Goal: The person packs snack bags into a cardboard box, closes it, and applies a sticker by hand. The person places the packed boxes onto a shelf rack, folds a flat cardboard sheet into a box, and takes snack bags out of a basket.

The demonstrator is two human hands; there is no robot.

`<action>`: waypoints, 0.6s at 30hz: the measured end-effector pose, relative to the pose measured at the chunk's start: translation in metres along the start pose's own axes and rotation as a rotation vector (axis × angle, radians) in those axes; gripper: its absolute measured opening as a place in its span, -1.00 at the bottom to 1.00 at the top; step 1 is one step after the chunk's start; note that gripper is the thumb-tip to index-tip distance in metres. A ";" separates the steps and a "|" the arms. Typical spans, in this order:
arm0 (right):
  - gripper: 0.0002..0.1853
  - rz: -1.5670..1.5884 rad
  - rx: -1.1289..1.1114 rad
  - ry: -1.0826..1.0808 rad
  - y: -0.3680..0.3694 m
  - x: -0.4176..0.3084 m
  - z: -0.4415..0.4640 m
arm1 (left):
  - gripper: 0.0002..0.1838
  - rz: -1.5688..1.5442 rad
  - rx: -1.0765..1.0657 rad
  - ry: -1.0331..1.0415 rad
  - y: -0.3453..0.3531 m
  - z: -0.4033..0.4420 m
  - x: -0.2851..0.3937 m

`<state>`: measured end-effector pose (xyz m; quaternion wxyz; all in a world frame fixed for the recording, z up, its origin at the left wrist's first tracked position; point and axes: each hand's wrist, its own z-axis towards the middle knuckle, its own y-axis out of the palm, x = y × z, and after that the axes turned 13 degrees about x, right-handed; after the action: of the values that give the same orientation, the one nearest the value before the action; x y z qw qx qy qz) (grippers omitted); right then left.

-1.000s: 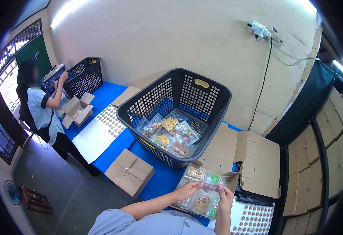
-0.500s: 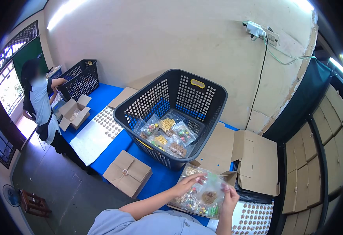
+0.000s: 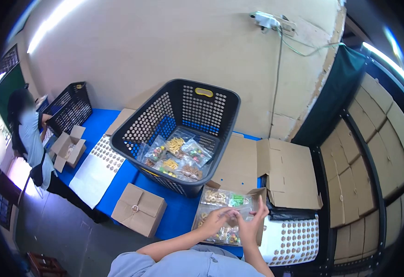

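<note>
Over an open cardboard box (image 3: pixel 258 231) in front of me, my left hand (image 3: pixel 216 222) and my right hand (image 3: pixel 252 225) are close together, their thumbs almost meeting. Both pinch a clear plastic snack packet (image 3: pixel 244 210), which the fingers largely hide. Some of my right fingers point upward. Inside the box lie several snack packets, among them one with pale ring-like pieces (image 3: pixel 215 197) and one with green contents (image 3: pixel 238 200). More colourful packets show below my hands.
A black perforated crate (image 3: pixel 174 182) holding several snack packets stands behind the box. A closed carton (image 3: pixel 139 210) sits at left, flattened cardboard (image 3: pixel 292 175) and a sticker sheet (image 3: pixel 294 240) at right. Stacked cartons (image 3: pixel 349 184) fill a rack. A co-worker (image 3: pixel 31 134) stands far left by another crate (image 3: pixel 70 108).
My hands have drawn together, and the packet held spread between them is now mostly covered by fingers. The green packet in the box shows more clearly. The view has shifted right.
</note>
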<state>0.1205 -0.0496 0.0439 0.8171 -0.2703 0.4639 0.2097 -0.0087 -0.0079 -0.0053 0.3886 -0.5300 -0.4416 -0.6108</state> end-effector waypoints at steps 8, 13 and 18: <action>-0.88 0.373 -0.290 0.254 -0.003 0.055 0.006 | -0.56 0.098 -0.068 0.018 -0.021 -0.003 0.015; -0.76 0.474 -0.206 0.463 -0.008 0.045 0.012 | -0.49 -0.127 0.133 -0.018 -0.021 -0.004 -0.013; -0.63 0.473 -0.218 0.393 0.005 0.051 -0.014 | -0.29 0.367 -0.044 0.165 -0.008 -0.013 -0.017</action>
<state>0.1334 -0.0499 -0.0072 0.6068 -0.2762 0.6376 0.3860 -0.0178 -0.0183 -0.0238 0.5166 -0.5581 -0.2908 -0.5806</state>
